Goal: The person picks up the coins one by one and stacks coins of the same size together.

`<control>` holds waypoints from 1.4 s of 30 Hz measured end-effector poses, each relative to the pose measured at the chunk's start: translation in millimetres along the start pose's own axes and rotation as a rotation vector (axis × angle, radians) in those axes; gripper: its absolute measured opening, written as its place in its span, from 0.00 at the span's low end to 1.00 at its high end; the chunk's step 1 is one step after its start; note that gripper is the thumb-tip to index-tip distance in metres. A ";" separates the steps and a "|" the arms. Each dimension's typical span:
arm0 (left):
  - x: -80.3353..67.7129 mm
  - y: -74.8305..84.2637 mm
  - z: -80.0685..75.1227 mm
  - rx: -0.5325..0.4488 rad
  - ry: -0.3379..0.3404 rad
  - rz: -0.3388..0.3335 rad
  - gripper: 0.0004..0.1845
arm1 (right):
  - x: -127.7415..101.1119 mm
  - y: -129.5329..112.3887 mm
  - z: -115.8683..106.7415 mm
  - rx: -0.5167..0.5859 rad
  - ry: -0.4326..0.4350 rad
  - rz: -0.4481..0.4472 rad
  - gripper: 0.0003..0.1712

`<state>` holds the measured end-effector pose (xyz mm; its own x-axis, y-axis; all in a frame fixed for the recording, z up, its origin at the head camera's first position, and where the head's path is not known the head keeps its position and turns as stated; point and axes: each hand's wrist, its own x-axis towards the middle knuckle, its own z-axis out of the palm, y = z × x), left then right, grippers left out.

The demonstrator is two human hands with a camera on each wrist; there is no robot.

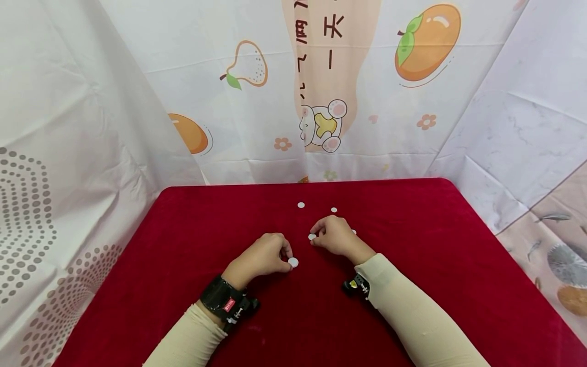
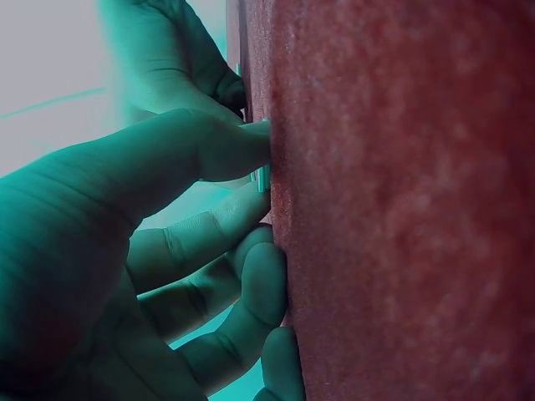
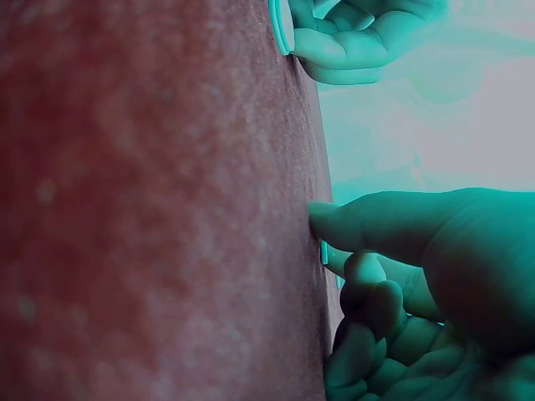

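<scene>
Two hands work low over the red cloth, one small round white disc at each. The left hand (image 1: 263, 257) pinches its white disc (image 1: 293, 262) between thumb and index finger. From the right wrist view that disc (image 3: 284, 27) is seen nearly edge-on at the fingertips. To the right and slightly farther off, the right hand (image 1: 338, 236) pinches another white disc (image 1: 312, 237) between thumb and index finger. Only a thin edge of this disc (image 3: 324, 252) shows in the right wrist view, close to the cloth. The other right fingers are curled under.
Beyond the hands lie two more white discs, one at the back middle (image 1: 300, 205) and a smaller-looking one (image 1: 334, 209) to its right. A further disc (image 1: 354, 232) peeks out behind the right hand. Red cloth (image 1: 220, 214) covers the table; printed white curtains (image 1: 275, 102) hang around it.
</scene>
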<state>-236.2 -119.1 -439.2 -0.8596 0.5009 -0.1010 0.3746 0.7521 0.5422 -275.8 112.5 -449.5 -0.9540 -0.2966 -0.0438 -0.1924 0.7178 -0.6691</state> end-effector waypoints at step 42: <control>-0.9 -1.7 0.6 -0.007 0.005 0.012 0.07 | 2.3 3.8 0.6 -0.016 -0.005 -0.014 0.09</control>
<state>-235.8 -120.5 -440.5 -0.8566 0.5080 -0.0904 0.3827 0.7431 0.5489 -278.5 114.2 -452.6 -0.9501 -0.3096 -0.0386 -0.2091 0.7235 -0.6579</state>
